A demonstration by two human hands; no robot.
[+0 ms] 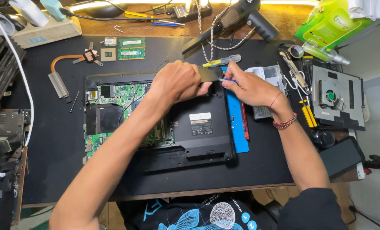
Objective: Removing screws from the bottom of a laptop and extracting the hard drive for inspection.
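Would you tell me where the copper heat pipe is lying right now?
In the head view, the copper heat pipe lies on the black mat at upper left, just left of the opened laptop and beside the two green memory sticks.

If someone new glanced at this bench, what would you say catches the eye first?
Mid-mat, an opened laptop lies underside up, its green circuit board bare on the left. At its far edge the left hand grips a dark panel while the right hand holds a blue-handled tool. A bright blue tray lies along the laptop's right side, and a cooling fan assembly further right.
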